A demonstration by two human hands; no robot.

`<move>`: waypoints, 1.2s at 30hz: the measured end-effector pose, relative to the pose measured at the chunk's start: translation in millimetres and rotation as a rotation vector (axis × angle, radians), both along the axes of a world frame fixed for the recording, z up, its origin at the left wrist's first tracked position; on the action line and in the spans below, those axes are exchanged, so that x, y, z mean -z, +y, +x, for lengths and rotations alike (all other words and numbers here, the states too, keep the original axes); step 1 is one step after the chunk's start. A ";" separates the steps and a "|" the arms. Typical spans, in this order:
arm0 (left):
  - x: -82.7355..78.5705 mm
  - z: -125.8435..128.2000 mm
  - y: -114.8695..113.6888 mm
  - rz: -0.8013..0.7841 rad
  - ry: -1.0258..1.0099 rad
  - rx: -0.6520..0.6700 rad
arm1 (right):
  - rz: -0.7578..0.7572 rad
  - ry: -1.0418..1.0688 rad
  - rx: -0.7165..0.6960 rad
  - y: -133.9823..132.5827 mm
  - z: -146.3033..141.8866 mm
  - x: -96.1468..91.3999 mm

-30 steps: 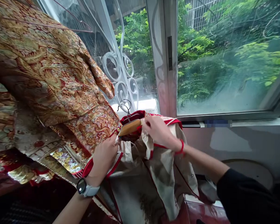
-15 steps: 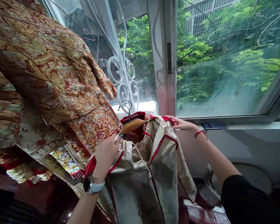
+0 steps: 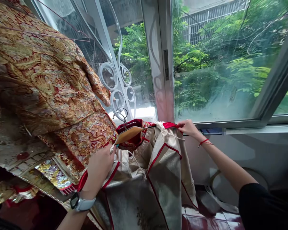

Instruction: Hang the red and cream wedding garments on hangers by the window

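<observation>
A cream satin garment cover (image 3: 163,179) with red piping hangs over a red embroidered garment on a wooden hanger (image 3: 128,134) with a metal hook. My left hand (image 3: 98,167), wearing a watch, is closed on the cover's left upper edge just below the hanger. My right hand (image 3: 188,127), with a red string at the wrist, pinches the cover's red-trimmed top edge at the right and holds it stretched toward the window sill.
Gold and red brocade garments (image 3: 45,92) hang at the left on a thin wire hanger. A white scrolled metal grille (image 3: 116,86) and a window frame (image 3: 158,64) stand behind. Dark red tiles (image 3: 201,220) lie below at the right.
My right hand has moved from the hanger's middle out to the right, pulling the cover's top edge wide. My left hand has kept its grip on the left edge.
</observation>
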State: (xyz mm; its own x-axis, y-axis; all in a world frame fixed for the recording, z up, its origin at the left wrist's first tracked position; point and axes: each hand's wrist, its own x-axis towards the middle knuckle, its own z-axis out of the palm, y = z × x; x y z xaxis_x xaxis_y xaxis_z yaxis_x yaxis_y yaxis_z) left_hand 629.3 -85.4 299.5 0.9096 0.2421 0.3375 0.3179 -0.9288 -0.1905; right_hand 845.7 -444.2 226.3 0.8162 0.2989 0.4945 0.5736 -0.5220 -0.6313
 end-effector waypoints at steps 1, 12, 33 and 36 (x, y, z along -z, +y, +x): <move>0.6 0.2 -0.3 0.003 -0.003 0.003 | -0.056 -0.053 0.058 1.2 -7.8 -0.3; 1.6 -5.7 -9.8 -0.008 0.014 -0.002 | 0.013 -0.442 0.413 -4.0 -64.3 -44.1; 1.3 5.9 15.5 -0.158 -0.054 0.070 | -0.165 -0.028 -0.434 50.3 -58.9 -90.1; -3.1 -1.7 43.7 -0.461 -0.073 0.269 | -0.412 -0.037 -0.502 97.2 -40.7 -74.1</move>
State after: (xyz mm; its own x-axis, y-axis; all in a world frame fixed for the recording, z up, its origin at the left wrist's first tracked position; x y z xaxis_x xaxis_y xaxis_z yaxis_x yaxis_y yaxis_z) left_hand 627.6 -41.7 302.6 0.9381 0.1417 0.3162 0.0542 -0.9613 0.2701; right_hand 805.0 -347.0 300.4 0.5121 0.8110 0.2829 0.8286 -0.3798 -0.4113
